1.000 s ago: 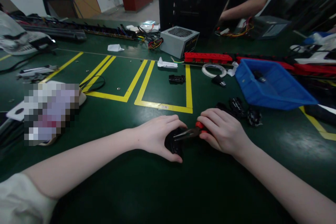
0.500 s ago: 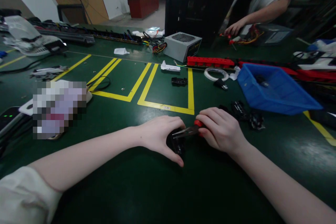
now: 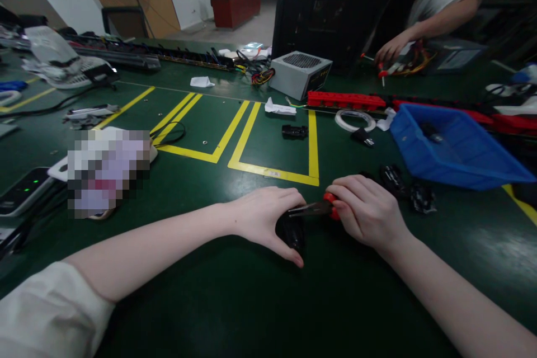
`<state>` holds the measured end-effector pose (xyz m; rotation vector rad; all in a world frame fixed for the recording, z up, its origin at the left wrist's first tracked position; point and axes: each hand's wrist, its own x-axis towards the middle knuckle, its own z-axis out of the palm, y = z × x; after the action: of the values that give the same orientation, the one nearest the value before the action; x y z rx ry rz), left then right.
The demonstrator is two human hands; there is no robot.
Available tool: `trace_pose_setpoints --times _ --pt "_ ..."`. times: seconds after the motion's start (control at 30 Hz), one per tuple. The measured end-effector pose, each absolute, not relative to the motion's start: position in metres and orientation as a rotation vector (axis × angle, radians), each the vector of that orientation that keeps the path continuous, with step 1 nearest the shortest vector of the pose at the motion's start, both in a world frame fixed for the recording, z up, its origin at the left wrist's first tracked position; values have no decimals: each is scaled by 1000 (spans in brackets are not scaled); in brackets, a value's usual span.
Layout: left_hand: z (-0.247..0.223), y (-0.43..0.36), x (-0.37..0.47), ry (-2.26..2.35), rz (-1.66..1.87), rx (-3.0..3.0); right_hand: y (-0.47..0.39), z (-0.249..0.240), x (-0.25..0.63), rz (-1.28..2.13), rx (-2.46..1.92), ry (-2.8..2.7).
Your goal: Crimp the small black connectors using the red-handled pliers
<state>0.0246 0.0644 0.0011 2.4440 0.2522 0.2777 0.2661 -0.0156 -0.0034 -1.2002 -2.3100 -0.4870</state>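
Observation:
My right hand (image 3: 368, 210) is closed around the red handles of a pair of long-nose pliers (image 3: 312, 209). Their metal jaws point left and reach the top of a shiny black bundle (image 3: 293, 233), which looks like a coiled cable. My left hand (image 3: 268, 218) curls round that bundle from the left, thumb at its near end and fingers at its far side. Whether the jaws pinch anything is too dark to tell. Just right of my right hand lie two similar black bundles (image 3: 393, 180) on the green table (image 3: 201, 302).
A blue bin (image 3: 457, 176) sits at the right, near a roll of white tape (image 3: 354, 121) and a black plug (image 3: 362, 137). Another black bundle (image 3: 294, 132) rests inside yellow tape lines. Farther back are a grey power supply (image 3: 300, 75) and a co-worker's hand (image 3: 394, 50). A phone (image 3: 111, 173) lies left.
The whole view has shifted slightly, so things appear farther right. My hands keep their hold on the pliers and the bundle. The co-worker's hand has moved a little.

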Motion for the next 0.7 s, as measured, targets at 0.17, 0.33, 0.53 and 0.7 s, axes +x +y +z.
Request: trace_pose_setpoints --times 0.17,0.33,0.53,0.7 --pt "2 64 24 253 273 2445 -16 -4 268 -460 -1202 -2312" --pt "3 64 24 240 275 2427 -15 -3 267 -446 -1161 -2343" --pt "-1 65 24 243 303 2429 -15 -2 266 -412 -1166 -2350" --pt "1 66 24 257 302 2393 -15 -4 268 -370 -1174 -2332"
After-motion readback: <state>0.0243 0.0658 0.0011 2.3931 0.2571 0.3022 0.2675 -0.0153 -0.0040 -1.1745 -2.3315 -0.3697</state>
